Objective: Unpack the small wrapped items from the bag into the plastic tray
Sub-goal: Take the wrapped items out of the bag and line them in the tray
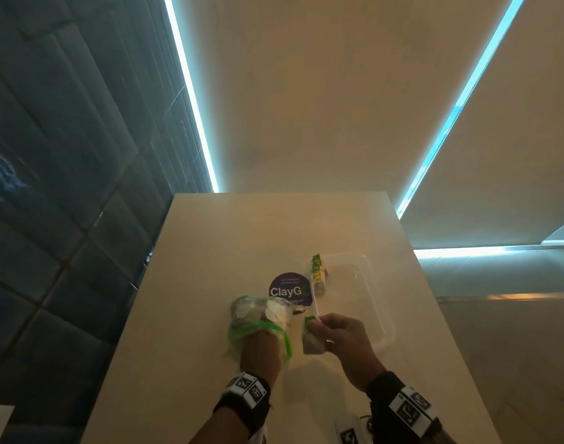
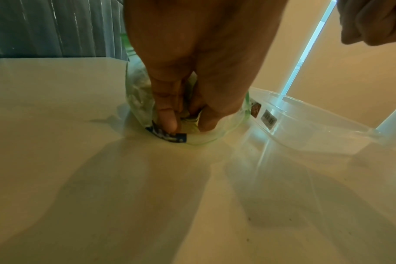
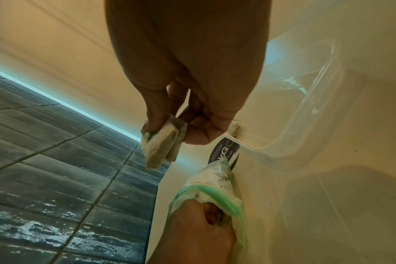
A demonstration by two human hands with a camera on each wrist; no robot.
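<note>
A clear zip bag (image 1: 258, 318) with a green seal lies on the table, with several white wrapped items showing inside. My left hand (image 1: 261, 347) is pushed into its mouth. In the left wrist view its thumb and finger (image 2: 188, 125) pinch a small item at the bag's bottom. My right hand (image 1: 315, 326) pinches wrapped items (image 3: 163, 144) with green print. It holds them above the table, just left of the clear plastic tray (image 1: 375, 302). More wrapped items (image 1: 319, 274) lie in the tray's far left corner.
A round purple sticker (image 1: 288, 290) reading ClayG lies on the table between the bag and the tray. The pale table (image 1: 210, 251) ends at a left edge close to the bag, with dark floor tiles (image 3: 57, 160) below.
</note>
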